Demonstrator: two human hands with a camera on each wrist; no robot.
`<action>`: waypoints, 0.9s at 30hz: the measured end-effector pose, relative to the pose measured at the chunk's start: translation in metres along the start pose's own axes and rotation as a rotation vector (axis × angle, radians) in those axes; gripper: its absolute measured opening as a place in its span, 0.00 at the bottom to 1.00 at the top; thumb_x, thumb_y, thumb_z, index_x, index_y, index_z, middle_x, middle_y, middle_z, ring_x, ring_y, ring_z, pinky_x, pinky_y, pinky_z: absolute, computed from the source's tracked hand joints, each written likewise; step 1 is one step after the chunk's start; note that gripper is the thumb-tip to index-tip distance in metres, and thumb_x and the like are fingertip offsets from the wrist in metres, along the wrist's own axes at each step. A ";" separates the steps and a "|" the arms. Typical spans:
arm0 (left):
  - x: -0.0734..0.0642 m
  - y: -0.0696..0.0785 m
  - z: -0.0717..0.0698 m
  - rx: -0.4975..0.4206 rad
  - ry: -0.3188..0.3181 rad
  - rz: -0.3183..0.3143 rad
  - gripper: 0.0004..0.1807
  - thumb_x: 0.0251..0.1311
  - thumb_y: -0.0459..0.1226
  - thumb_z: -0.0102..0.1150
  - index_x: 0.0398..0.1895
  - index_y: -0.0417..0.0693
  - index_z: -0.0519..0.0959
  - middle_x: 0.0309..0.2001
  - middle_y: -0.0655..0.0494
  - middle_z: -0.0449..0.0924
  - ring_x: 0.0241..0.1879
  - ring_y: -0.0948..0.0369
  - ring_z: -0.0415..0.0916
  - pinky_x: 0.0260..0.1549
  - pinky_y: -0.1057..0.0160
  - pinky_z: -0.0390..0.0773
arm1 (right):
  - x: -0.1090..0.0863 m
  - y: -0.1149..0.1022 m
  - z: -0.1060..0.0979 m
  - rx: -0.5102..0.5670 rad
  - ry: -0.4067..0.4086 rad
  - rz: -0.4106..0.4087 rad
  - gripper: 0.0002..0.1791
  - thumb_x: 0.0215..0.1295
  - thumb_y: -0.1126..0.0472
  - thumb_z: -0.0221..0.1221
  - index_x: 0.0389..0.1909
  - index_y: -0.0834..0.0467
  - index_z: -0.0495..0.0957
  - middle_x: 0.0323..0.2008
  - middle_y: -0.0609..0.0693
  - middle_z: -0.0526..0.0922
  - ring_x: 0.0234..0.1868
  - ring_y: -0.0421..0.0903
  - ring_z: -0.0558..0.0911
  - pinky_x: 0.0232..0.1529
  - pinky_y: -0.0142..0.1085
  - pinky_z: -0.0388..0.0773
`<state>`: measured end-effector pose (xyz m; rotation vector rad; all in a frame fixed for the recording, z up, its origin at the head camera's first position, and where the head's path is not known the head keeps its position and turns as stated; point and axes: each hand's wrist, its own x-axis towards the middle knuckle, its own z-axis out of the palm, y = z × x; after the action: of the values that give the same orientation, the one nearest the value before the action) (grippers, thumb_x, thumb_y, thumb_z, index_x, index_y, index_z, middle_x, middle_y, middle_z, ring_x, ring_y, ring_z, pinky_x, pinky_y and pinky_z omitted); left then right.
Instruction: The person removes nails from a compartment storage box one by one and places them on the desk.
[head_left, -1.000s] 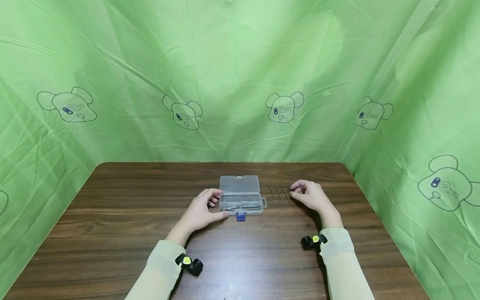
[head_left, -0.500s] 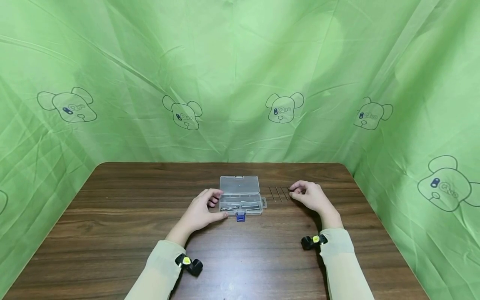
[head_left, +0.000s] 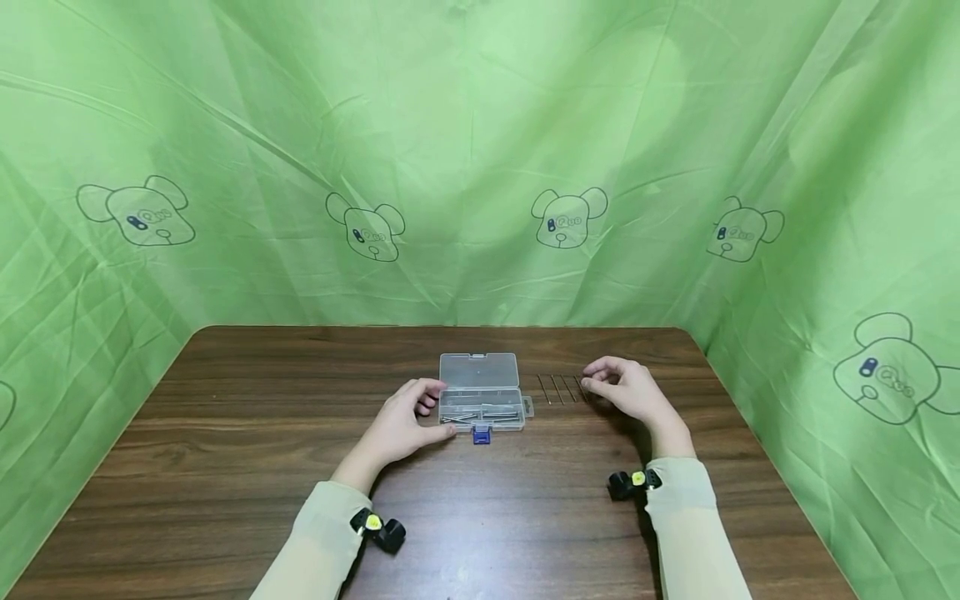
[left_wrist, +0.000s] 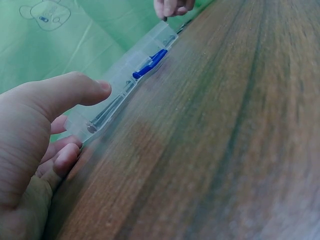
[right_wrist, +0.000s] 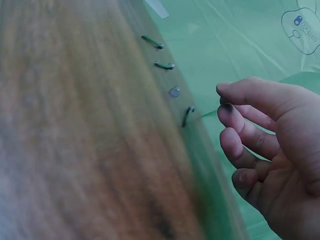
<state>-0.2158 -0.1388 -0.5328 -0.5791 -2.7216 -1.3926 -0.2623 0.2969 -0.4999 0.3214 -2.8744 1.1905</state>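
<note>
On the brown table [head_left: 225,467]: we find the clear plastic box [head_left: 491,396] near the middle, lid [head_left: 480,371] folded back, blue latch [head_left: 482,435] sticking out in front; more nails [head_left: 500,414] lie in its front compartments.
Nail row: four loose nails [right_wrist: 164,65] to the box's right, side by side and apart.
Left hand [head_left: 397,423]: holds the box's left end between thumb and fingers, steadying it, we think.
Right hand [head_left: 632,392]: fingers bent, just beside the fourth nail, grasping nothing we can make out.
Nail step: we judge it to be placing loose nails singly; the row looks orderly, the box part-filled.
Next reach: another nail from the box would call for a fine fingertip pinch, the left hand keeping the box from sliding.
</note>
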 end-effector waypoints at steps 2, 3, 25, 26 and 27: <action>0.000 0.000 0.000 0.001 -0.001 0.000 0.37 0.53 0.45 0.87 0.66 0.49 0.81 0.53 0.57 0.80 0.49 0.61 0.78 0.52 0.59 0.82 | 0.000 -0.003 -0.002 0.010 -0.004 0.002 0.11 0.71 0.54 0.73 0.48 0.55 0.89 0.36 0.46 0.88 0.36 0.45 0.85 0.42 0.38 0.80; 0.000 0.000 0.000 0.001 -0.001 0.000 0.37 0.53 0.45 0.87 0.66 0.49 0.81 0.53 0.57 0.80 0.49 0.61 0.78 0.52 0.59 0.82 | 0.000 -0.004 -0.003 0.013 -0.004 -0.002 0.11 0.72 0.54 0.73 0.48 0.55 0.89 0.37 0.46 0.88 0.36 0.45 0.85 0.42 0.39 0.80; 0.000 0.001 0.000 0.005 -0.009 -0.021 0.38 0.53 0.45 0.87 0.66 0.50 0.81 0.53 0.58 0.80 0.49 0.61 0.78 0.52 0.58 0.82 | 0.006 -0.048 0.006 0.061 -0.019 -0.146 0.13 0.71 0.55 0.73 0.50 0.57 0.88 0.37 0.44 0.87 0.37 0.45 0.84 0.41 0.35 0.81; 0.000 0.001 0.000 0.004 -0.010 -0.022 0.38 0.53 0.45 0.87 0.66 0.50 0.81 0.53 0.58 0.80 0.49 0.61 0.78 0.52 0.59 0.82 | 0.006 -0.052 0.009 0.060 -0.025 -0.154 0.13 0.71 0.54 0.73 0.50 0.56 0.88 0.36 0.44 0.87 0.37 0.45 0.84 0.41 0.36 0.81; 0.000 0.001 0.000 0.002 -0.010 -0.024 0.38 0.53 0.45 0.87 0.67 0.50 0.81 0.53 0.58 0.80 0.48 0.61 0.78 0.52 0.59 0.82 | 0.006 -0.056 0.012 0.057 -0.031 -0.161 0.13 0.72 0.53 0.73 0.49 0.55 0.88 0.36 0.43 0.87 0.37 0.45 0.84 0.41 0.36 0.81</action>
<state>-0.2155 -0.1382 -0.5318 -0.5567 -2.7459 -1.3960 -0.2569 0.2490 -0.4684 0.5660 -2.7806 1.2507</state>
